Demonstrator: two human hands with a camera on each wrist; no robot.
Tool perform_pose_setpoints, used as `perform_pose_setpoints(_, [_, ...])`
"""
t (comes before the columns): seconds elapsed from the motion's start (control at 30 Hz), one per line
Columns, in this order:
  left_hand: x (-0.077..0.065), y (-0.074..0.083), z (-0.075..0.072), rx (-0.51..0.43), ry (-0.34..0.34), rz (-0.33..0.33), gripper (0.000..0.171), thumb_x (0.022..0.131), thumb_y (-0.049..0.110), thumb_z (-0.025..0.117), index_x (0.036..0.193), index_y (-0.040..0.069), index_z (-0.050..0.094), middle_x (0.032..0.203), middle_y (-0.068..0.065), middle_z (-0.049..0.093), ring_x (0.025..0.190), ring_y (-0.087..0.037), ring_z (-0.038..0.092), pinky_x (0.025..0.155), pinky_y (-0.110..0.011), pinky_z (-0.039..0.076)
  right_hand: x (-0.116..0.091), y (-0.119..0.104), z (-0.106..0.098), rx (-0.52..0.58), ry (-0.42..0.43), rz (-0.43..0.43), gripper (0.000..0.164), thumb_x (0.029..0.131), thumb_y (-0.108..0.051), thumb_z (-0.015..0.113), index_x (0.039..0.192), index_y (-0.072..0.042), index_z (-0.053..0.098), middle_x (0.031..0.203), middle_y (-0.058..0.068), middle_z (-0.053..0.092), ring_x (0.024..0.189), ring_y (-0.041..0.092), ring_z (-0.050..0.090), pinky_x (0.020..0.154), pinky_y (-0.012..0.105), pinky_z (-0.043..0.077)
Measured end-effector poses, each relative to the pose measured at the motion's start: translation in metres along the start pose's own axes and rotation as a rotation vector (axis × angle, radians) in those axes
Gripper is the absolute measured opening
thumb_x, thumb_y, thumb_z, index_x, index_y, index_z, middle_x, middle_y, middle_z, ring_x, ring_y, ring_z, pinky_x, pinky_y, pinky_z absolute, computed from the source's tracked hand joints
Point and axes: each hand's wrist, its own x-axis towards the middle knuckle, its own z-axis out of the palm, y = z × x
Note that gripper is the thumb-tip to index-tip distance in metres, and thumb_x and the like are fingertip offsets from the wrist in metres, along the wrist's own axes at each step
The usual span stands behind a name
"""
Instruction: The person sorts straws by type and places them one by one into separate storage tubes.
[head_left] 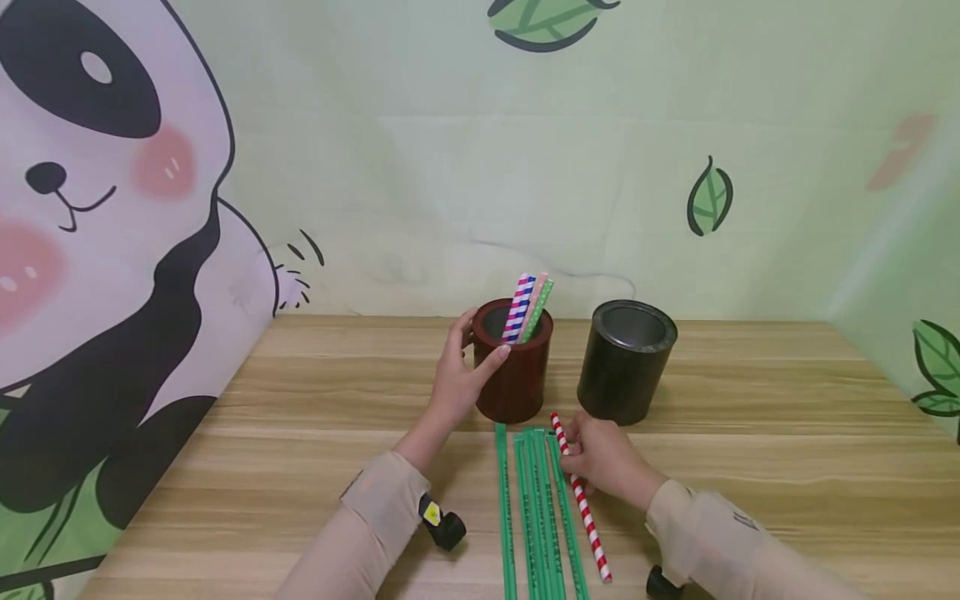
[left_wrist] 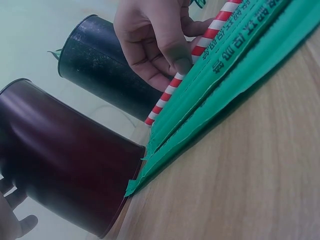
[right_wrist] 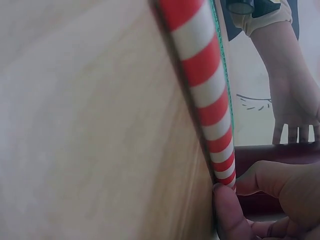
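My right hand [head_left: 607, 458] pinches a red-and-white striped paper straw [head_left: 588, 525] between thumb and fingers near its far end. The straw lies slanted beside several long green paper-wrapped sticks [head_left: 536, 517] with black lettering. At the left, my left hand [head_left: 457, 375] holds the dark red cup [head_left: 513, 383], thumb at the front of its rim and fingers round the left side. Pink, blue and green patterned straws [head_left: 525, 308] stand in that cup. In the left wrist view the right thumb [left_wrist: 175, 50] presses along the striped straw, close to the green wrappers.
A black cup [head_left: 626, 367] stands right of the red one, with no straws showing above its rim. Behind the wooden table [head_left: 337, 367] rises a pale green wall [head_left: 420, 167] with a panda picture. Small black cameras [head_left: 447, 529] are strapped at the wrists.
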Motion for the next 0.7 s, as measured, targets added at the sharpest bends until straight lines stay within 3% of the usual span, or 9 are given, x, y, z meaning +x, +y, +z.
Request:
perform_pose_setpoints(0.33, [-0.001,0.001,0.0,0.008,0.0,-0.013,0.073,0.086,0.036,0.067,0.148,0.018,0.032,0.145,-0.009,0.046,0.131,-0.029,0.043,0.108,-0.055,0.031,0.0,0.004,-0.006,0.054,-0.01,-0.021,0.023,0.08,-0.002,0.068,0.1,0.0,0.058,0.064,0.004,0.057,0.047,0.012,0.054,0.045,0.024,0.049])
perform_pose_setpoints(0.7, [0.001,-0.001,0.0,0.0,0.002,0.002,0.071,0.086,0.033,0.067,0.147,0.019,0.033,0.145,-0.009,0.046,0.13,-0.029,0.044,0.109,-0.054,0.031,-0.003,-0.001,-0.028,0.125,0.009,-0.107,0.028,0.081,-0.002,0.062,0.108,0.006,0.056,0.073,0.006,0.057,0.049,0.011,0.054,0.046,0.027,0.052])
